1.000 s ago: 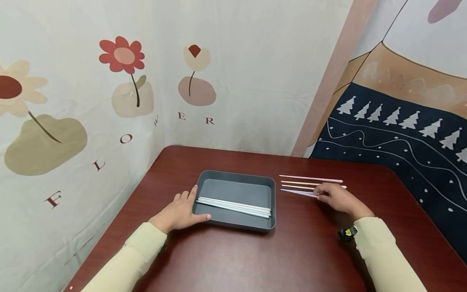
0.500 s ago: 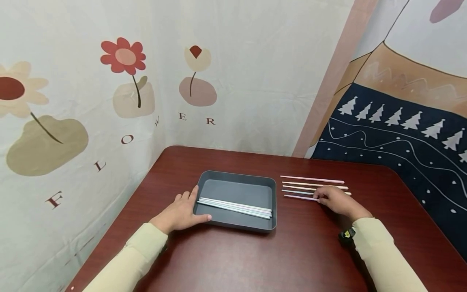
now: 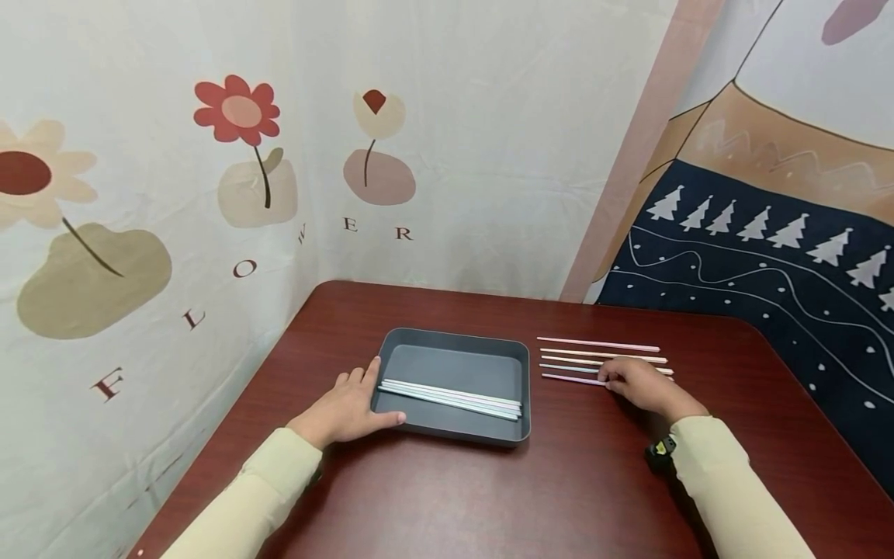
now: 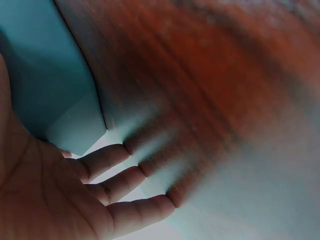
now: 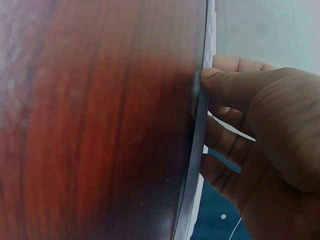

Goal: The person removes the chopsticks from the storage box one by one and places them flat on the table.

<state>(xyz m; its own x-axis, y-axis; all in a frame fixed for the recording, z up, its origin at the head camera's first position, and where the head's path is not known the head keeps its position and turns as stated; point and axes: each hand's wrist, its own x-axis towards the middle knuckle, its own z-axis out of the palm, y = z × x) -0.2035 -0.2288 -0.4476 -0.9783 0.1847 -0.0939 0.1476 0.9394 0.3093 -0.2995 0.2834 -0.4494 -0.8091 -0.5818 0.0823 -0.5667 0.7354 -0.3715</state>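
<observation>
My left hand point(image 3: 349, 404) rests at the left end of a dark grey rectangular tray point(image 3: 454, 351), its fingers spread along the rim and its thumb over the near edge. Pale chopsticks point(image 3: 450, 398) lie together across the tray. In the left wrist view the palm and straight fingers of the left hand point(image 4: 65, 195) show beside the tray wall point(image 4: 55, 75). Right of the tray my right hand point(image 3: 639, 382) pinches the nearest lilac chopstick point(image 3: 569, 379) between thumb and fingers, low at the tabletop. The right wrist view shows the chopstick point(image 5: 197, 135) at the thumb tip.
Several more chopsticks, pink point(image 3: 597, 343), yellow point(image 3: 573, 352) and bluish point(image 3: 566, 368), lie roughly parallel on the reddish-brown table point(image 3: 475, 497), just beyond the right hand. Printed fabric point(image 3: 482, 155) hangs behind the table and along its left side.
My right hand has drawn the lilac chopstick slightly toward me, apart from the bluish one it converged with, so it lies nearly parallel. The left hand and tray have stayed put.
</observation>
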